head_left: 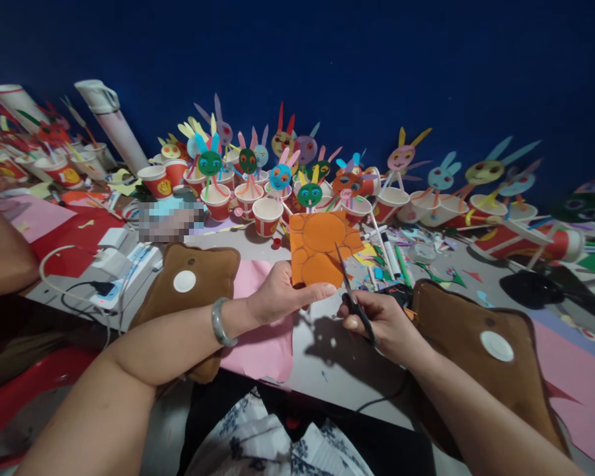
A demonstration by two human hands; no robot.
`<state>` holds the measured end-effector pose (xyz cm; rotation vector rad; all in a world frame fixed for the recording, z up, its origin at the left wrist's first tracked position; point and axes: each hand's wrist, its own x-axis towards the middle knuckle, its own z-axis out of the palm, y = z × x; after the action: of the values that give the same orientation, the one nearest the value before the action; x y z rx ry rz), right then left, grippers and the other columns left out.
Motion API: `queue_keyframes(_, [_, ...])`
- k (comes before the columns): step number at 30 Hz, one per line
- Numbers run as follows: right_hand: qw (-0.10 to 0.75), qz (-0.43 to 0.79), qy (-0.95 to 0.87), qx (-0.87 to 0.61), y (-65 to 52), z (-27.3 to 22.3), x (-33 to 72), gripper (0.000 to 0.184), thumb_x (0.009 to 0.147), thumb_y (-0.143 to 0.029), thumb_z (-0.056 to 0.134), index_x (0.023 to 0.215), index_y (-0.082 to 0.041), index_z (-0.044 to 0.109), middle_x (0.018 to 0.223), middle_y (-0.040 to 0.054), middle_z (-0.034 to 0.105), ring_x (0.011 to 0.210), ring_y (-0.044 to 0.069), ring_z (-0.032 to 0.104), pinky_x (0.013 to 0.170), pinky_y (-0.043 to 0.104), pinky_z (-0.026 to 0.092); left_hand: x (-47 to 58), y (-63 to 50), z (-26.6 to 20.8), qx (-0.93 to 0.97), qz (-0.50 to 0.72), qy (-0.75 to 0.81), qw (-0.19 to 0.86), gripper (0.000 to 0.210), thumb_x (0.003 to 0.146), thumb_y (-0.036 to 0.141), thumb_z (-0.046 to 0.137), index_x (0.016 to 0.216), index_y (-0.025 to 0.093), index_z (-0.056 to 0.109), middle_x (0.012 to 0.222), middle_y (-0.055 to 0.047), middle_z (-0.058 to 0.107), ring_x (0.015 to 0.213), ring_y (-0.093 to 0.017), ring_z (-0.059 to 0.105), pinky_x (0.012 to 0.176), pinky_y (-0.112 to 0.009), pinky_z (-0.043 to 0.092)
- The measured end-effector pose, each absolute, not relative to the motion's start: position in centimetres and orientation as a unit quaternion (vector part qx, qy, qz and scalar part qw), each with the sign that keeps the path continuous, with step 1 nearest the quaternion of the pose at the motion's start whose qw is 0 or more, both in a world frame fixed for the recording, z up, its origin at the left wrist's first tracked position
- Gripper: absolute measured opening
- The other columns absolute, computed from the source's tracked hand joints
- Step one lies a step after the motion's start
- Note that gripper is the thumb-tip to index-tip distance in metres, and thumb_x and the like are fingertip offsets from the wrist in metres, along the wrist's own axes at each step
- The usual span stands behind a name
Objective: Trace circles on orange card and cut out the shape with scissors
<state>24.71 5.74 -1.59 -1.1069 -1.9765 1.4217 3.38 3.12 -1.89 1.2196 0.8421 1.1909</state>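
Observation:
An orange sheet of paper [323, 233] with round shapes drawn on it is pinched in my left hand [290, 291], thumb across its lower edge. The sheet's right side is cut unevenly. My right hand [377, 320] has its fingers through the handles of dark scissors [359, 314]. Their blades point up along the right edge of the paper; whether they touch it I cannot tell. Pink paper [258, 344] lies on the table below my left hand.
Brown cushion-like pads [203, 264] lie on both sides. Behind stand paper cups [268, 217] with paper rabbit heads [280, 176]. Paper scraps and markers [391, 256] lie to the right. A power strip [123, 277] and another person's arm [2, 231] are at left.

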Motion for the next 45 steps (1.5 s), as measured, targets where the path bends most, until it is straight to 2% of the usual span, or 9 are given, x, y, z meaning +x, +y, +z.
queue_keyframes(5, [0.226, 0.523, -0.716, -0.404, 5.71, -1.54, 24.7, 0.053, 0.07, -0.069, 0.077, 0.065, -0.018, 0.061, 0.05, -0.0016, 0.055, 0.049, 0.011, 0.044, 0.047, 0.024, 0.033, 3.61, 3.17, -2.0, 0.491, 0.507, 0.386, 0.594, 0.036, 0.081, 0.045, 0.073, 0.069, 0.017, 0.054, 0.058, 0.005, 0.051, 0.048, -0.005, 0.044, 0.046, -0.02, 0.038])
queue_keyframes(17, [0.213, 0.534, -0.721, -0.387, 5.78, -1.7, 24.78, 0.062, 0.068, -0.079, 0.072, 0.069, -0.017, 0.061, 0.057, -0.0011, 0.054, 0.054, 0.011, 0.045, 0.051, 0.024, 0.033, 3.58, 3.19, -2.02, 0.506, 0.501, 0.392, 0.583, 0.039, 0.08, 0.043, 0.073, 0.061, 0.016, 0.052, 0.052, 0.005, 0.049, 0.046, -0.005, 0.043, 0.044, -0.02, 0.033])
queue_keyframes(24, [0.206, 0.54, -0.721, -0.384, 5.87, -2.01, 25.02, 0.062, 0.069, -0.078, 0.072, 0.073, -0.017, 0.062, 0.063, 0.0005, 0.056, 0.057, 0.012, 0.049, 0.052, 0.025, 0.037, 3.44, 3.29, -2.57, 0.516, 0.501, 0.379, 0.583, 0.035, 0.082, 0.042, 0.073, 0.066, 0.016, 0.055, 0.056, 0.006, 0.051, 0.048, -0.005, 0.043, 0.047, -0.02, 0.036])
queue_keyframes(45, [0.212, 0.532, -0.723, -0.386, 5.85, -1.47, 25.0, 0.064, 0.065, -0.08, 0.073, 0.065, -0.017, 0.061, 0.053, -0.0006, 0.055, 0.051, 0.011, 0.045, 0.048, 0.024, 0.033, 3.29, 3.29, -1.88, 0.527, 0.5, 0.385, 0.569, 0.033, 0.08, 0.041, 0.072, 0.065, 0.016, 0.054, 0.056, 0.004, 0.051, 0.05, -0.006, 0.044, 0.046, -0.02, 0.035])
